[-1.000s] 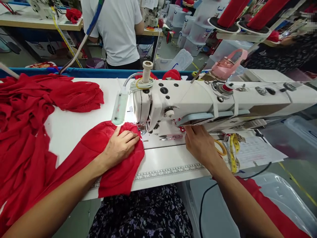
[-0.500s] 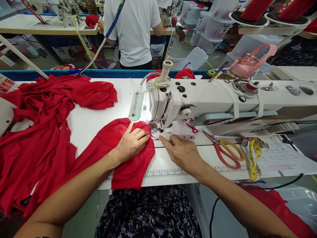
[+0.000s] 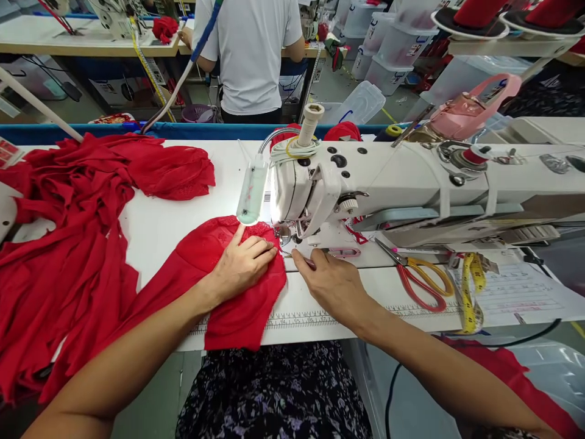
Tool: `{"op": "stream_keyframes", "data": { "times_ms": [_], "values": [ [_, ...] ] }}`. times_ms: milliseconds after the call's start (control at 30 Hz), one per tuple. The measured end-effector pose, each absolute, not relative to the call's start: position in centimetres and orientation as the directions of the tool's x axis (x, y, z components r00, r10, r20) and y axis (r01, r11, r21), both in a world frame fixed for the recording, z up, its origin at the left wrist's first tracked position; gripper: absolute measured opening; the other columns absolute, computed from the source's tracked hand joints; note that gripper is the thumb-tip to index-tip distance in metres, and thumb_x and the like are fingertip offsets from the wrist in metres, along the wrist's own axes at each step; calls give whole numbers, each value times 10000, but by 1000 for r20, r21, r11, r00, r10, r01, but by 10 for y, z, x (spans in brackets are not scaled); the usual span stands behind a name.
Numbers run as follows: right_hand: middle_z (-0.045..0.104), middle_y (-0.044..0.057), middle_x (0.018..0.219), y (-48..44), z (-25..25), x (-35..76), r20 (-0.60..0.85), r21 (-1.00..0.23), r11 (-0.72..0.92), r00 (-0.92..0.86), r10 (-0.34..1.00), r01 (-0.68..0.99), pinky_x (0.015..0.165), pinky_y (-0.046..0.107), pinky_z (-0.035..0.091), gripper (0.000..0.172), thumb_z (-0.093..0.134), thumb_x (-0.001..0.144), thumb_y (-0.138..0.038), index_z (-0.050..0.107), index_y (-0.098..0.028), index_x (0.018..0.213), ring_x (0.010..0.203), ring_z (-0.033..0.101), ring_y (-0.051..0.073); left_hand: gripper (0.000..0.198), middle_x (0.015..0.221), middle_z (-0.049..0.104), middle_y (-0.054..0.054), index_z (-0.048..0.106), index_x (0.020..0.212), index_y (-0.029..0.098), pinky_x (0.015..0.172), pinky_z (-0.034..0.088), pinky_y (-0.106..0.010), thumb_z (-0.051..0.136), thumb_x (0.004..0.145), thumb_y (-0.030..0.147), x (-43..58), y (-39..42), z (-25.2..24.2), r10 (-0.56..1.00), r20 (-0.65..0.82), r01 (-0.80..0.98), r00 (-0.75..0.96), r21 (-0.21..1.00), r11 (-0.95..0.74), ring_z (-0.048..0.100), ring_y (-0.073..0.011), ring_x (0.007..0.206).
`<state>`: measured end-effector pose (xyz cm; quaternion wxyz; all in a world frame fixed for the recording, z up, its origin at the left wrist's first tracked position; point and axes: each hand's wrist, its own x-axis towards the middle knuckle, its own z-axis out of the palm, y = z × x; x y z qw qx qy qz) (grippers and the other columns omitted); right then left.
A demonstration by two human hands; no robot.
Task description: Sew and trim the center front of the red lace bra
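My left hand [image 3: 245, 263] lies on red fabric [image 3: 235, 317], index finger stretched toward the lamp [image 3: 250, 192] and the other fingers slightly bent. The fabric's lace-edged top reaches the presser foot of the white sewing machine [image 3: 375, 174]. Just right of the foot, my right hand [image 3: 333, 279] is closed around a thin, dark item whose form I cannot make out. Its index fingertip points toward the needle area, apart from the fabric. A pink clip-like tool [image 3: 343, 252] lies beside the knuckles.
Scissors [image 3: 423, 277], a yellow measuring tape [image 3: 470, 292] and a written sheet [image 3: 521, 292] lie on the right. A large red fabric heap [image 3: 82, 219] covers the left side. Beyond the table, a person in a white shirt [image 3: 249, 58] faces away.
The view has shifted slightly. My right hand has moved a little, and a dark item now shows between its fingers. My left hand and the fabric under it look the same.
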<state>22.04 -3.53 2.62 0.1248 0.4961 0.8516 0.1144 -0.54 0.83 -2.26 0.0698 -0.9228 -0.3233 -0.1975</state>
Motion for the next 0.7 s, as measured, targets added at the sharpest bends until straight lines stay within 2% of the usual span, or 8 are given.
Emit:
{"op": "stream_keyframes", "data": {
  "times_ms": [333,700],
  "values": [
    [679,110,910,-38,22,220,-45,267,461,-466,883,847,525,303,272,480,431,935,-73,543,-205,1383,677,613,159,269,1035,699,-52,669,1154,199,1191,209,-688,474,970,174,-6,9,-23,584,392,625,711,30,-780,627,-198,981],
    [670,84,843,-33,21,218,-5,242,458,-471,882,856,510,306,178,439,449,938,-106,589,-229,1336,626,589,141,262,1040,699,-46,659,1144,184,1201,214,-657,461,974,167,-4,8,-20,588,393,630,707,27,-776,625,-187,956]
  ]
}}
